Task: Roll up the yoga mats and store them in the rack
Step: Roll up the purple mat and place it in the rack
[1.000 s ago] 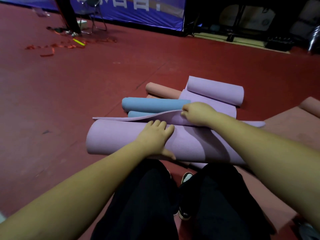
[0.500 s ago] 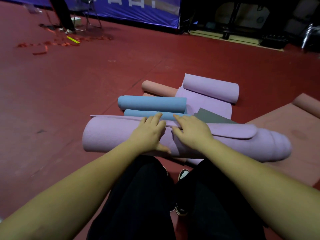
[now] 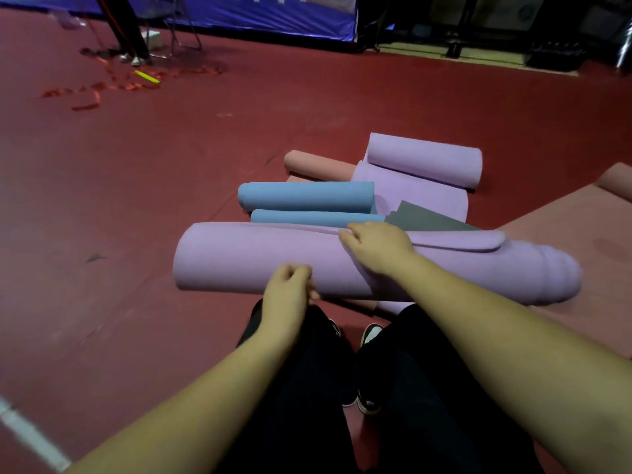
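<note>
A large purple yoga mat point(image 3: 239, 258) lies rolled across the red floor in front of my knees, its right end telescoped outward. My right hand point(image 3: 379, 249) rests on top of the roll, with the fingers pressing on the loose outer flap's edge. My left hand point(image 3: 290, 285) is at the near side of the roll with its fingers curled, holding nothing I can see. No rack is in view.
Behind the roll lie two blue rolled mats point(image 3: 304, 196), a pink rolled mat point(image 3: 318, 164), a half-rolled purple mat point(image 3: 424, 160) and a grey sheet point(image 3: 420, 217). A pink mat point(image 3: 564, 234) lies flat at right. A person's legs point(image 3: 126, 29) and red scraps point(image 3: 99, 90) are far left.
The lifted flap was laid down onto the roll. My left hand left the top of the roll, drew back to its near side and curled. My right hand stayed on the flap.
</note>
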Demonstrator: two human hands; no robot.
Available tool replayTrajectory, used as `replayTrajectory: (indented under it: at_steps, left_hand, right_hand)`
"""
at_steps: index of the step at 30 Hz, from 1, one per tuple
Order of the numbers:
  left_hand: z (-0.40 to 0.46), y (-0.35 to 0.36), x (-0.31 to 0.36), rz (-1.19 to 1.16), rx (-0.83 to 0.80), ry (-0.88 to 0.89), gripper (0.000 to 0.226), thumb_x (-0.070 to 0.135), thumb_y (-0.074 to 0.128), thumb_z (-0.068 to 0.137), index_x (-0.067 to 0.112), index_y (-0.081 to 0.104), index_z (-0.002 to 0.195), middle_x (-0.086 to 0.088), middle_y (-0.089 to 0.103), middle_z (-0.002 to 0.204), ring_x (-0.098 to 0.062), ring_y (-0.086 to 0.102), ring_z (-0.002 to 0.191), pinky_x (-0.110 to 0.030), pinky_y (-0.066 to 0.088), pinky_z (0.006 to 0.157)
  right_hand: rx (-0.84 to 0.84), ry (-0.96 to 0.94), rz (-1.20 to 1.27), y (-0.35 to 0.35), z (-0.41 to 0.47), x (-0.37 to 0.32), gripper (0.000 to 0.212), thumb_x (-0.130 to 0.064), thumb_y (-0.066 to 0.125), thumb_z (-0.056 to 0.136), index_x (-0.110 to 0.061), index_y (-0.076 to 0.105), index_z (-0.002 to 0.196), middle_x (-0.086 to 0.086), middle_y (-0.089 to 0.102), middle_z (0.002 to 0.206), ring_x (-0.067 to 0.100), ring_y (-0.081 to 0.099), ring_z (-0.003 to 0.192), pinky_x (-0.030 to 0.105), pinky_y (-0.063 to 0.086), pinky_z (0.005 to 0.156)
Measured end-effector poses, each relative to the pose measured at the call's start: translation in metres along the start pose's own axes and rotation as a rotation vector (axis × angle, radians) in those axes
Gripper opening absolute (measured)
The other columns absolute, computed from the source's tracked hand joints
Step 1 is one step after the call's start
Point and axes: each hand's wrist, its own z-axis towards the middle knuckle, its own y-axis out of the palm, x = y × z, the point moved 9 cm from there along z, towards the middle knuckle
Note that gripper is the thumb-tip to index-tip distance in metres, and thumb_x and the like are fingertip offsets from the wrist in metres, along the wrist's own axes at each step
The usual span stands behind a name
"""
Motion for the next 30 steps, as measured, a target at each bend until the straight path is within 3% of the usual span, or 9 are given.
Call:
replayTrajectory:
  at_steps: [2, 4, 6, 10, 14, 22, 25, 27, 30]
  left_hand:
    - [-0.025, 0.03, -0.052, -0.456, -0.053, -0.548, 0.018, 0.015, 0.039, 0.098, 0.002, 0.049, 0.089, -0.02, 0.058, 0.088, -0.037, 0.062, 0.085, -0.038, 0.051, 0.069]
    - [-0.036, 0.049, -0.072, -0.597, -0.029, -0.711, 0.023, 0.008, 0.03, 0.1, -0.004, 0.045, 0.113, -0.027, 0.048, 0.113, -0.046, 0.053, 0.116, -0.049, 0.047, 0.088]
    - [-0.029, 0.051, -0.078, -0.582, 0.065, -0.666, 0.028, 0.0, 0.025, 0.097, -0.009, 0.046, 0.115, -0.023, 0.046, 0.112, -0.044, 0.049, 0.119, -0.048, 0.042, 0.097]
    - [-0.009, 0.064, -0.08, -0.654, 0.133, -0.591, 0.033, -0.012, 0.023, 0.088, 0.005, 0.047, 0.075, -0.01, 0.048, 0.077, -0.023, 0.048, 0.07, -0.033, 0.048, 0.075]
    - [-0.002, 0.076, -0.081, -0.748, 0.09, -0.573, 0.031, -0.01, 0.029, 0.086, 0.01, 0.045, 0.069, -0.008, 0.048, 0.075, -0.022, 0.047, 0.072, -0.039, 0.04, 0.097]
    - [0.045, 0.085, 0.055, -0.783, -0.044, -0.305, 0.022, 0.023, 0.041, 0.088, 0.022, 0.046, 0.066, -0.002, 0.053, 0.072, -0.023, 0.05, 0.073, -0.039, 0.043, 0.081]
    - [0.053, 0.104, 0.099, -0.662, -0.148, -0.234, 0.029, 0.045, 0.044, 0.094, 0.026, 0.054, 0.075, 0.005, 0.059, 0.08, -0.018, 0.054, 0.081, -0.031, 0.042, 0.073]
    - [0.059, 0.126, 0.112, -0.549, -0.224, -0.201, 0.038, 0.051, 0.042, 0.097, 0.023, 0.067, 0.093, 0.007, 0.069, 0.095, -0.015, 0.062, 0.092, -0.03, 0.046, 0.073]
    - [0.061, 0.159, 0.101, -0.4, -0.308, -0.214, 0.073, 0.068, 0.039, 0.091, 0.014, 0.057, 0.136, 0.001, 0.062, 0.134, -0.02, 0.058, 0.12, -0.038, 0.049, 0.097]
  right_hand:
    - [-0.011, -0.001, -0.005, 0.004, 0.006, 0.002, 0.054, -0.061, 0.024, 0.097, -0.023, 0.062, 0.099, 0.006, 0.068, 0.115, 0.031, 0.06, 0.106, 0.037, 0.046, 0.082]
    - [-0.053, 0.015, 0.008, 0.008, 0.013, 0.005, 0.059, -0.066, 0.021, 0.095, -0.024, 0.063, 0.1, 0.005, 0.068, 0.115, 0.03, 0.06, 0.107, 0.037, 0.045, 0.082]
    - [-0.098, 0.022, 0.017, 0.011, 0.018, 0.006, 0.064, -0.068, 0.017, 0.094, -0.027, 0.065, 0.106, 0.004, 0.067, 0.119, 0.03, 0.059, 0.11, 0.037, 0.045, 0.084]
    - [-0.138, 0.022, 0.024, 0.013, 0.023, 0.009, 0.07, -0.07, 0.017, 0.094, -0.027, 0.068, 0.114, 0.005, 0.067, 0.123, 0.03, 0.059, 0.112, 0.037, 0.045, 0.088]
    - [-0.184, 0.03, 0.048, 0.007, 0.022, 0.016, 0.066, -0.067, 0.017, 0.097, -0.031, 0.063, 0.127, 0.005, 0.061, 0.134, 0.03, 0.055, 0.121, 0.037, 0.043, 0.094]
    - [0.069, 0.262, 0.516, -0.103, 0.013, 0.055, 0.059, -0.051, 0.021, 0.105, -0.017, 0.044, 0.148, 0.009, 0.038, 0.155, 0.025, 0.035, 0.142, 0.029, 0.025, 0.111]
    - [0.203, 0.43, 0.757, -0.12, 0.001, 0.081, 0.061, -0.05, 0.02, 0.106, -0.012, 0.045, 0.146, 0.013, 0.038, 0.154, 0.025, 0.034, 0.142, 0.025, 0.027, 0.107]
    - [0.291, 0.57, 0.862, -0.117, -0.011, 0.104, 0.065, -0.056, 0.021, 0.104, -0.012, 0.05, 0.143, 0.013, 0.044, 0.15, 0.024, 0.039, 0.139, 0.028, 0.029, 0.107]
    - [0.408, 0.717, 1.109, -0.096, -0.035, 0.127, 0.075, -0.073, 0.03, 0.093, -0.019, 0.06, 0.136, 0.007, 0.056, 0.14, 0.021, 0.051, 0.129, 0.03, 0.035, 0.105]
